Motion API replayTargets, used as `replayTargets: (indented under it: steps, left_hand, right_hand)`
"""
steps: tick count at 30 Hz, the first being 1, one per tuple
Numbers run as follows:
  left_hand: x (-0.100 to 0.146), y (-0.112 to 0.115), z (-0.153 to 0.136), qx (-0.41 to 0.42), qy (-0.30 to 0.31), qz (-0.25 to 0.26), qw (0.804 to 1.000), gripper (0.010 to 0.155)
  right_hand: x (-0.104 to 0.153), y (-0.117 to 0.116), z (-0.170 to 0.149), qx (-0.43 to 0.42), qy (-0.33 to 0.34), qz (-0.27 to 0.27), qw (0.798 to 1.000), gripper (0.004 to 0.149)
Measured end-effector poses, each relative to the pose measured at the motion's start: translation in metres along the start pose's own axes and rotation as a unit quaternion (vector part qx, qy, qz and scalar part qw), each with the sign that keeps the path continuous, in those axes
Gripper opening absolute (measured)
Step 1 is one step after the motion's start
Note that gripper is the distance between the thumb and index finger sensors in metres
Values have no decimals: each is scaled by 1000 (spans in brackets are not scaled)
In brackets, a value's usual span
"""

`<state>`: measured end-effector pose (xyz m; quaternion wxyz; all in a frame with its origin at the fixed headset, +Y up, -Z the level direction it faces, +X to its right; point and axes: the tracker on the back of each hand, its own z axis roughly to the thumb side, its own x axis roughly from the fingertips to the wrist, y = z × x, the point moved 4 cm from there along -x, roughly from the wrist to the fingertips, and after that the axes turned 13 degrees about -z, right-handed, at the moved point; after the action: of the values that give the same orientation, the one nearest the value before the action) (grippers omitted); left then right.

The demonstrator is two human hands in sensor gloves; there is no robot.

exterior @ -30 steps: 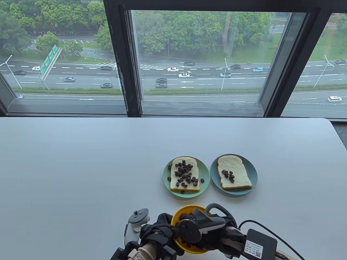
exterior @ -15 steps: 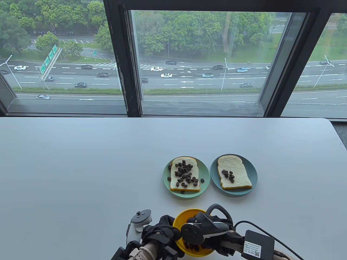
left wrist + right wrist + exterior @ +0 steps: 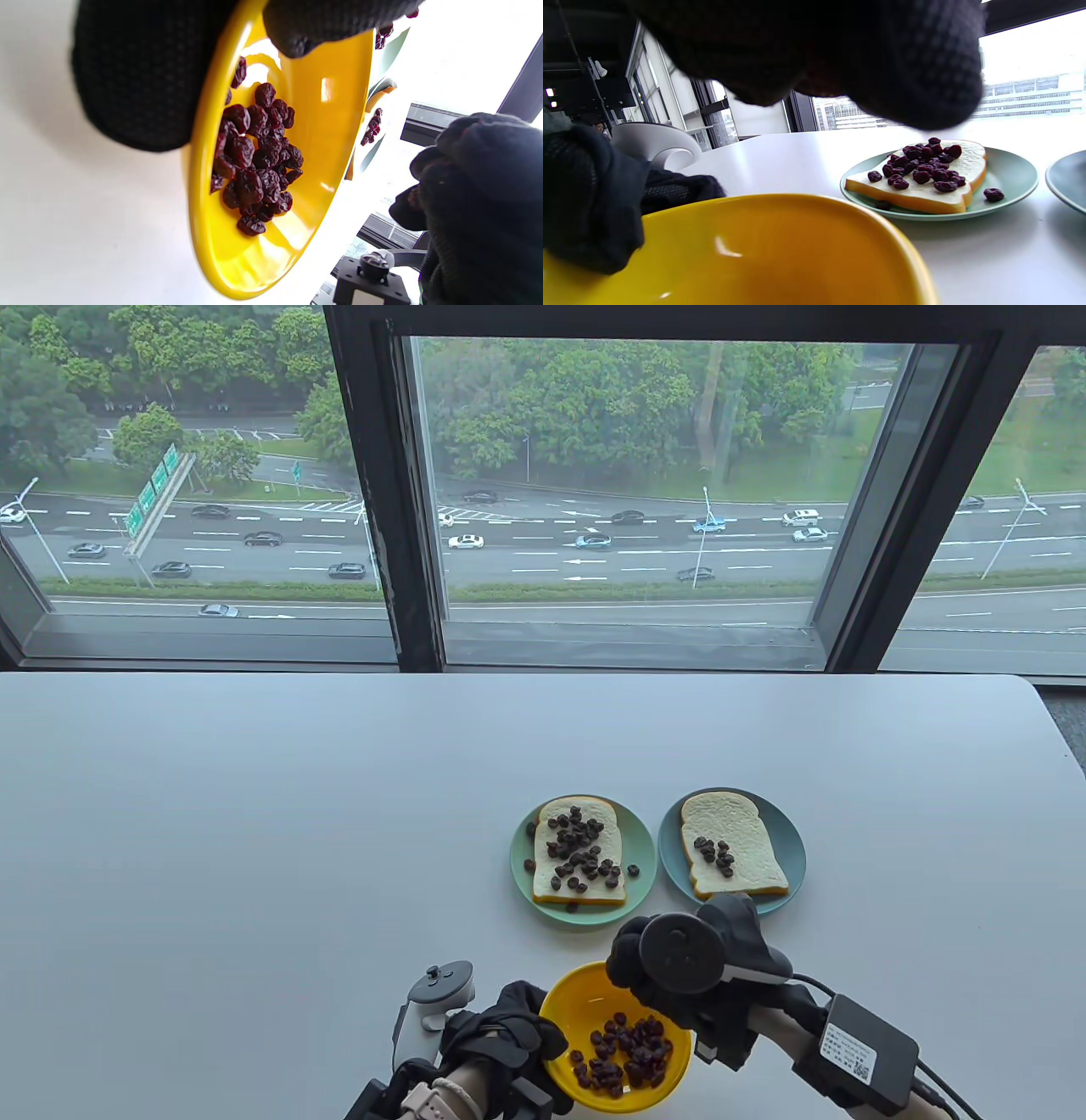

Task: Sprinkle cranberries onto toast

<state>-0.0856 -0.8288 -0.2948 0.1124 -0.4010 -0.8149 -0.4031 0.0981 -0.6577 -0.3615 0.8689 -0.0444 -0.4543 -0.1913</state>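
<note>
A yellow bowl [image 3: 585,997] of dried cranberries [image 3: 624,1052] sits at the table's near edge. My left hand [image 3: 530,1027] grips its left rim, thumb [image 3: 305,25] inside the rim. My right hand [image 3: 626,963] hovers over the bowl's far rim with fingers [image 3: 840,55] bunched; a bit of dark red shows between them [image 3: 410,198], so it pinches cranberries. Beyond stand a green plate [image 3: 522,857] with toast [image 3: 543,891] covered in cranberries, and a blue plate [image 3: 793,848] with toast [image 3: 738,831] bearing a small cluster [image 3: 715,854].
Loose cranberries lie on the green plate [image 3: 1009,178] beside its toast. A black box with a cable [image 3: 857,1052] rides on my right wrist. The white table [image 3: 254,831] ends at a large window behind.
My right hand has risen out of the yellow bowl and moved up and right toward the plates, uncovering the cranberries. The left hand and bowl stayed put.
</note>
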Motion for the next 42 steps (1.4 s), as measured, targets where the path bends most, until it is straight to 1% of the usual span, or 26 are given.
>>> replayTargets:
  steps: [2, 5, 6, 9, 12, 14, 16, 21, 25, 29, 32, 34, 36, 38, 39, 42]
  left_hand:
    - [0, 0, 0, 0, -1, -4, 1000, 56]
    - [1, 2, 1, 5, -1, -10, 1000, 56]
    - [1, 2, 1, 6, -1, -12, 1000, 56]
    - [0, 2, 1, 3, -1, -17, 1000, 56]
    - [0, 2, 0, 2, -3, -20, 1000, 56]
    - [0, 3, 0, 3, -5, -22, 1000, 56]
    - [1, 3, 1, 4, -6, -24, 1000, 56]
    - [1, 4, 0, 7, -9, -26, 1000, 56]
    - [1, 5, -1, 6, -13, -27, 1000, 56]
    - [1, 6, 0, 1, -11, -25, 1000, 56]
    - [3, 7, 1, -1, -7, -23, 1000, 56]
    - [3, 8, 3, -3, -3, -21, 1000, 56]
    - [3, 8, 4, -4, 0, -18, 1000, 56]
    - [4, 9, 6, -6, 5, -16, 1000, 56]
    - [5, 9, 6, -5, 8, -14, 1000, 56]
    - [7, 10, 9, -6, 15, -8, 1000, 56]
  right_hand:
    - [-12, 8, -27, 7, -41, -13, 999, 31]
    - [-35, 10, -87, 38, -122, -31, 991, 31]
    - [-42, 7, -111, 60, -153, -32, 986, 31]
    - [-56, -11, -168, 92, -232, -23, 968, 31]
    - [-63, -31, -206, 83, -282, -16, 956, 31]
    - [-64, -41, -220, 79, -305, -18, 949, 31]
    - [-66, -54, -229, 79, -317, -3, 945, 32]
    - [-67, -59, -224, 116, -303, 4, 946, 35]
    - [-64, -55, -220, 147, -285, 9, 947, 38]
    - [-56, -41, -215, 159, -274, -6, 948, 43]
    - [-47, -25, -203, 143, -262, -26, 954, 46]
    - [-39, -14, -188, 125, -249, -32, 960, 49]
    - [-32, -6, -167, 103, -217, -33, 970, 52]
    - [-22, 0, -138, 62, -176, -21, 982, 57]
    - [-16, 1, -117, 32, -148, -9, 988, 59]
    - [1, 3, -62, -45, -78, 32, 995, 66]
